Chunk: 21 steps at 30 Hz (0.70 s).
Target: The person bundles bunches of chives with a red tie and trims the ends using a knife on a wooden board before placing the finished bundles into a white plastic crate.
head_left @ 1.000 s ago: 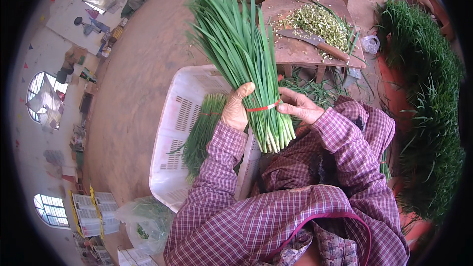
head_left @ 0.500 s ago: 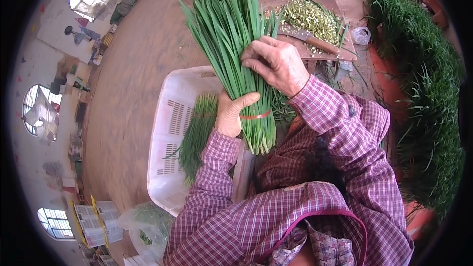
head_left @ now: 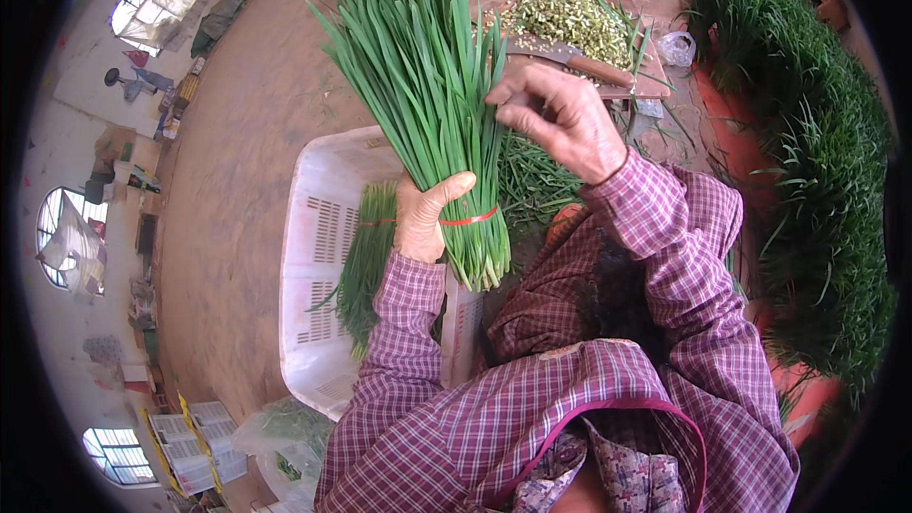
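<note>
A thick bunch of garlic chives (head_left: 408, 66) stands tilted in my left hand (head_left: 421, 214), which is wrapped round its lower part. Just beside that hand, a red band (head_left: 470, 217) circles the stems, and the pale cut ends point down toward me. My right hand (head_left: 565, 123) is at the bunch's right side, fingers curled and thumb drawn close to the index finger; whether anything thin is between them I cannot make out. Below the bunch, a white plastic crate (head_left: 296, 256) holds another banded bunch of chives (head_left: 366, 266), partly hidden by my left forearm.
Beyond my right hand, a board (head_left: 655, 85) bears a heap of chopped stem ends (head_left: 575, 24) and a wooden-handled knife (head_left: 598, 69). Loose chives (head_left: 537, 176) lie behind the crate. A long row of chives (head_left: 826, 180) lies on red sheeting at the right. A plastic bag (head_left: 285, 437) is lower left.
My right hand has drawn away from the leaves, slightly right and toward me. The whole view has shifted a little; my left hand still grips the bunch.
</note>
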{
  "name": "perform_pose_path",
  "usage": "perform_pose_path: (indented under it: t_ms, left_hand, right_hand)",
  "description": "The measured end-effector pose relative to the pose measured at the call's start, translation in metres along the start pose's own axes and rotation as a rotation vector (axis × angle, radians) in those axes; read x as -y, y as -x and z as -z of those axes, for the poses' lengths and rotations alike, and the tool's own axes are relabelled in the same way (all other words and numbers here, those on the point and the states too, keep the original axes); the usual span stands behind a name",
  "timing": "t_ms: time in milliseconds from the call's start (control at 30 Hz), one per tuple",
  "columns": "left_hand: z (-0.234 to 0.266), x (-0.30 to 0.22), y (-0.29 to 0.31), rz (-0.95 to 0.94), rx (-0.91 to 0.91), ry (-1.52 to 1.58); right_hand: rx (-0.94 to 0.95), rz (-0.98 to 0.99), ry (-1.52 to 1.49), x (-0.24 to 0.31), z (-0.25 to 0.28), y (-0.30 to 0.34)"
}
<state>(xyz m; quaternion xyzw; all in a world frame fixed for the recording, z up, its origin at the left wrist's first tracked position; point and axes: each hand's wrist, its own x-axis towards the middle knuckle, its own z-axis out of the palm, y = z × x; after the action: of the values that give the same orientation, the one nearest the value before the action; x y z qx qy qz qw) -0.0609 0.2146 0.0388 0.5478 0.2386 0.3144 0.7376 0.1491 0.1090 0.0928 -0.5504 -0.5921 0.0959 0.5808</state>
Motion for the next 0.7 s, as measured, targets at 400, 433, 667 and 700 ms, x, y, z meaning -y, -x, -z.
perform_pose_path:
  t_ms: [400, 433, 667, 700]
  left_hand:
    - [-0.011, 0.002, -0.002, 0.039, -0.032, 0.057]
    - [-0.012, 0.002, -0.002, 0.037, -0.034, 0.061]
    - [-0.013, -0.002, -0.002, 0.060, -0.009, 0.101]
    - [-0.012, 0.000, -0.003, 0.032, 0.003, 0.063]
  right_hand:
    - [-0.011, 0.085, 0.364, -0.004, -0.020, 0.005]
    - [-0.011, 0.078, 0.365, -0.006, -0.023, 0.007]
    - [-0.262, -0.356, -0.614, -0.016, -0.020, 0.001]
    - [-0.259, -0.395, -0.583, -0.010, -0.002, -0.005]
